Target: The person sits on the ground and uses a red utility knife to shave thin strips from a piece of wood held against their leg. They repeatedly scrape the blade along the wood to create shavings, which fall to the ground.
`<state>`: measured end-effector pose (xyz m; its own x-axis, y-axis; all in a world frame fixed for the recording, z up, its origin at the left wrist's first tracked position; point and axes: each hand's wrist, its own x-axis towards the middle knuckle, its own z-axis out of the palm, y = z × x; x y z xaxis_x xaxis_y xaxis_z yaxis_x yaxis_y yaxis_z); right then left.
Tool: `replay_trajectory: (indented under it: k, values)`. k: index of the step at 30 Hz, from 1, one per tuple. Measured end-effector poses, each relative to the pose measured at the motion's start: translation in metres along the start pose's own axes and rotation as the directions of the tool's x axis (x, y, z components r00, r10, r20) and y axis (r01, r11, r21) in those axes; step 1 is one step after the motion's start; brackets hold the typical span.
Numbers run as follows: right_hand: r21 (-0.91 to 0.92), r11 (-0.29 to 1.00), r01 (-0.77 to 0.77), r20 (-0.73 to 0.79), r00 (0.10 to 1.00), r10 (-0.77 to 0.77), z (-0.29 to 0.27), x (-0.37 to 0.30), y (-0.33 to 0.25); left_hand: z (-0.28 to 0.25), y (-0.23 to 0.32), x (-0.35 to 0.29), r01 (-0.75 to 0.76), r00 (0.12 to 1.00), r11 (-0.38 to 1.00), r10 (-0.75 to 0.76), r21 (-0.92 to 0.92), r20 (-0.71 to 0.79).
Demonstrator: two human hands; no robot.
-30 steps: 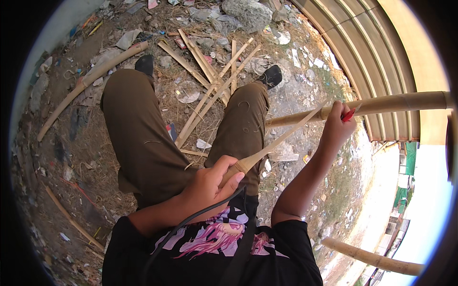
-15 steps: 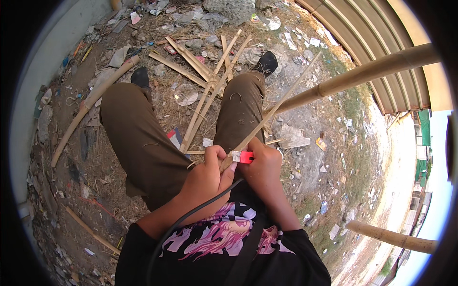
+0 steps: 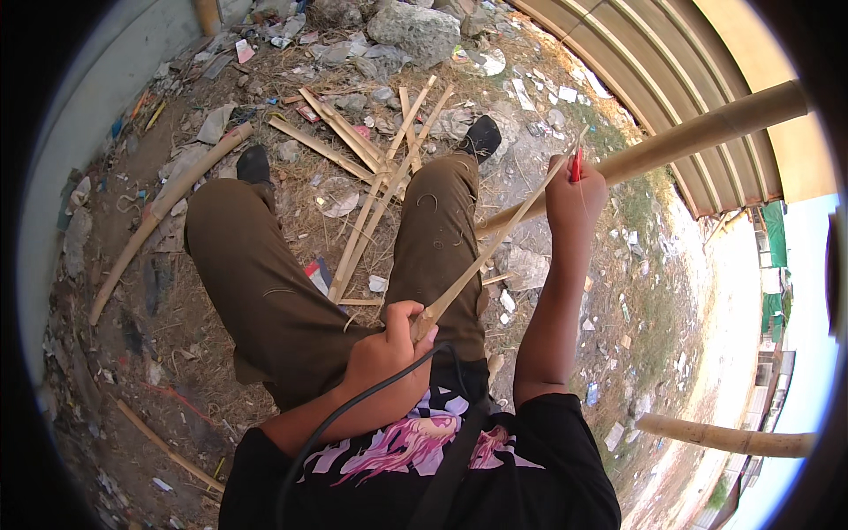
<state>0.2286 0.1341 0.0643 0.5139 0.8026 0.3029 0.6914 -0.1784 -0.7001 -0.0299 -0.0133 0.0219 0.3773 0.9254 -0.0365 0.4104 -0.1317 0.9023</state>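
Note:
A slim bamboo strip (image 3: 492,250) slants up and to the right across my right thigh. Its thick near end is held in my left hand (image 3: 386,353), thumb and fingers closed round it. My right hand (image 3: 574,196) is stretched forward at the strip's far tip, closed on a red-handled cutter (image 3: 577,165). The cutter's blade is too small to make out here. A thin pale shaving dangles beside the right fist. Small curled shavings lie on my brown trousers (image 3: 424,225).
Several split bamboo strips (image 3: 360,231) lie crossed between my feet. A thick bamboo pole (image 3: 698,140) juts in from the right, another (image 3: 715,436) lower down. At left lies a curved bamboo pole (image 3: 163,208). A black cable (image 3: 362,387) loops over my left forearm. Litter covers the ground.
My right hand has slid from beside the left hand up along the strip to its far tip, with the cutter. The left hand has stayed near its place, gripping the strip.

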Motion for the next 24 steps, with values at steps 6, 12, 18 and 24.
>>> replay_trajectory:
  k: [6,12,18,24]
  values:
    - [0.057,0.925,0.376,0.283,0.882,-0.376,0.034,-0.112,0.013,-0.012,-0.025,0.012,0.16,0.984,0.911,-0.117,-0.38,0.135]
    - [0.065,0.922,0.381,0.21,0.898,-0.386,0.031,-0.153,0.009,-0.01,-0.03,0.01,0.217,0.969,0.863,-0.133,-0.456,0.208]
    - [-0.102,0.992,0.072,-0.023,0.997,-0.075,-0.002,-0.039,0.021,-0.004,-0.016,0.004,0.223,0.958,0.925,-0.149,-0.309,0.245]
    - [-0.235,0.971,0.04,-0.103,0.992,-0.066,-0.008,0.057,0.035,-0.003,-0.009,0.003,0.127,0.968,0.955,-0.06,-0.267,0.242]
